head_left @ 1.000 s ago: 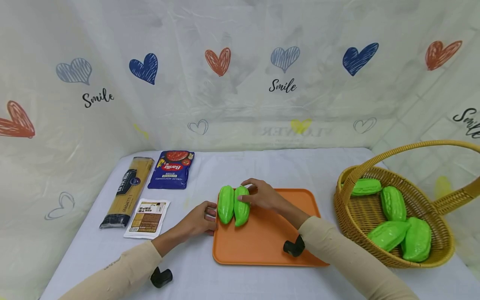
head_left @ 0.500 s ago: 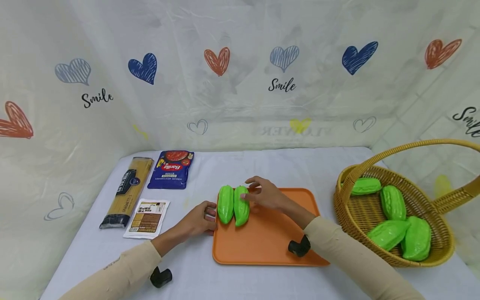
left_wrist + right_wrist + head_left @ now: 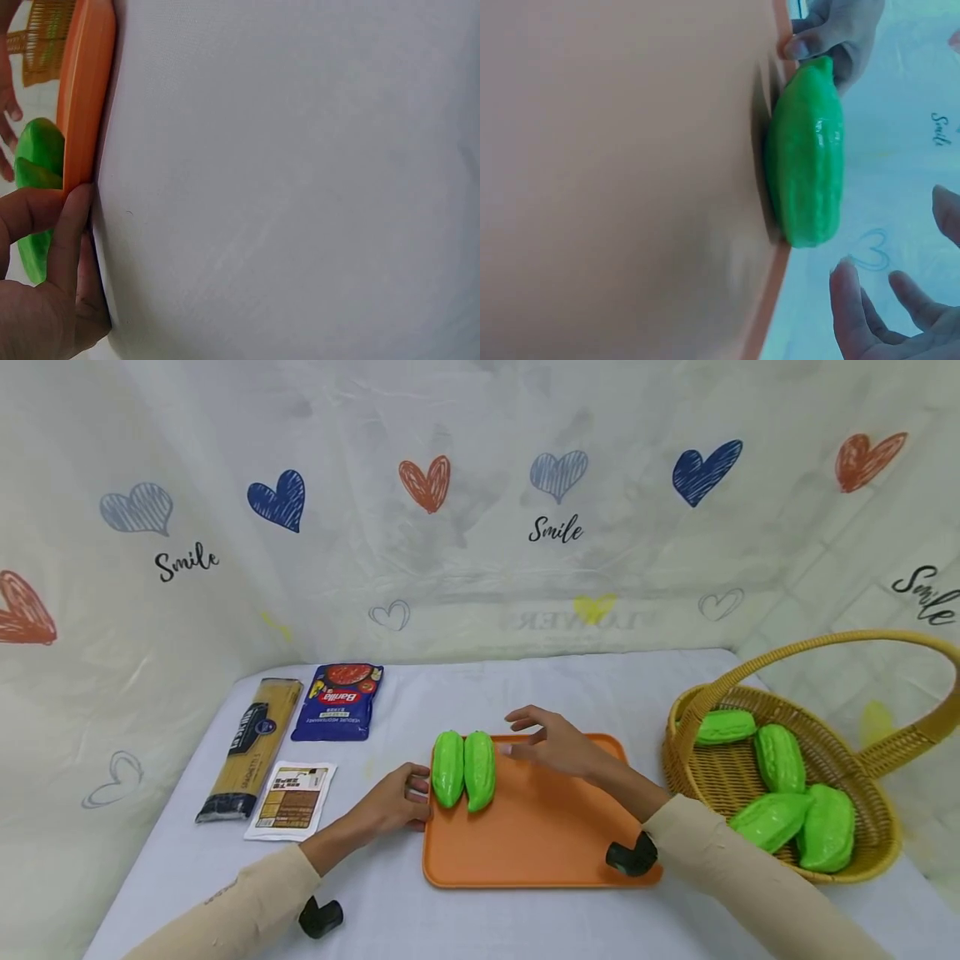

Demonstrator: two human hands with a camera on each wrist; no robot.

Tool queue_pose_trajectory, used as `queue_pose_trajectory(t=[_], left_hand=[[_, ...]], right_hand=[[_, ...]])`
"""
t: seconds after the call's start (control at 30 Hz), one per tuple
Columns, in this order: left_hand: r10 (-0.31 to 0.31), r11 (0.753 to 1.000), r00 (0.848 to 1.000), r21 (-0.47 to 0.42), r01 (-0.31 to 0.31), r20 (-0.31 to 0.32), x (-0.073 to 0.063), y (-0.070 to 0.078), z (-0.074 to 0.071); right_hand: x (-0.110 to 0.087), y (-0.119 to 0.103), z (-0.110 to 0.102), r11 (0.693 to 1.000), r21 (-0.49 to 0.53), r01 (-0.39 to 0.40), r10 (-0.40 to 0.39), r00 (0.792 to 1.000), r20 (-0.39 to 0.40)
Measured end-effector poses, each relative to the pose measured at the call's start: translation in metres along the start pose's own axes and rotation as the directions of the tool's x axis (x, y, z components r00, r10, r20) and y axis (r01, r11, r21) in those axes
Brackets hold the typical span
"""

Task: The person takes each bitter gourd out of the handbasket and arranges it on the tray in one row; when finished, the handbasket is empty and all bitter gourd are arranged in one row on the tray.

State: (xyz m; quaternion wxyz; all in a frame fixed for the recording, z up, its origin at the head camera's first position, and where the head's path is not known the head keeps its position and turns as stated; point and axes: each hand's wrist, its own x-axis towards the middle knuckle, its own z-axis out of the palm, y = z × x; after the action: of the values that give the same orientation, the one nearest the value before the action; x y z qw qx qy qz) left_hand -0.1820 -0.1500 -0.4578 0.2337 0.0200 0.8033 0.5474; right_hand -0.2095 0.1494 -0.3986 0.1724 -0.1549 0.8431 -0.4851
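Observation:
Two shiny green bitter melons [image 3: 480,770] lie side by side along the left end of an orange tray [image 3: 540,852]. At the tray's left rim, my left hand [image 3: 393,797] pinches the edge; in the left wrist view its fingers [image 3: 69,232] meet right at the orange wall. My right hand [image 3: 553,742] hovers over the tray's back part, to the right of the bitter melons, fingers spread and holding nothing. The right wrist view shows one bitter melon [image 3: 806,157] apart from the right hand's fingertips [image 3: 845,277].
A wicker basket [image 3: 693,781] with a tall handle stands at the right, holding several more bitter melons [image 3: 780,758]. On the left lie a spaghetti pack [image 3: 251,747], a blue sauce pouch [image 3: 337,702] and a white-and-brown packet [image 3: 291,800]. A printed curtain [image 3: 480,552] hangs behind the table.
My right hand has let go of the right bitter melon and moved right, away from it. The left hand stays at the tray rim; the head view has shifted slightly.

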Motion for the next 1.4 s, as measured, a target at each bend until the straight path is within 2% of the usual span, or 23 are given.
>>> queue_pose_trajectory(t=[0.4,0.57,0.9,1.07,1.23,1.4], left_hand=[[0.011,1.0,1.0,-0.003,-0.011,-0.003,-0.002,-0.005,-0.001],[0.001,1.0,1.0,-0.006,-0.001,-0.011,-0.002,-0.004,0.0],[-0.012,1.0,1.0,0.0,0.012,-0.017,-0.004,-0.003,0.0],[-0.012,1.0,1.0,0.015,0.013,-0.017,-0.004,0.0,-0.002],[-0.006,1.0,1.0,-0.003,0.006,-0.013,-0.003,0.001,-0.001],[-0.011,1.0,1.0,-0.014,0.01,-0.016,-0.004,0.0,0.001]], right_hand=[[-0.038,-0.008,-0.024,0.991,-0.082,0.101,-0.097,0.994,0.054],[-0.056,-0.004,-0.037,0.986,-0.089,0.139,-0.132,0.988,0.074],[-0.101,0.006,-0.061,0.984,-0.09,0.154,-0.137,0.977,0.164],[-0.124,0.013,-0.078,0.981,-0.052,0.186,-0.173,0.966,0.194],[-0.145,0.021,-0.104,0.969,-0.073,0.238,-0.219,0.955,0.199],[-0.164,0.028,-0.132,0.985,-0.064,0.161,-0.142,0.961,0.237]])
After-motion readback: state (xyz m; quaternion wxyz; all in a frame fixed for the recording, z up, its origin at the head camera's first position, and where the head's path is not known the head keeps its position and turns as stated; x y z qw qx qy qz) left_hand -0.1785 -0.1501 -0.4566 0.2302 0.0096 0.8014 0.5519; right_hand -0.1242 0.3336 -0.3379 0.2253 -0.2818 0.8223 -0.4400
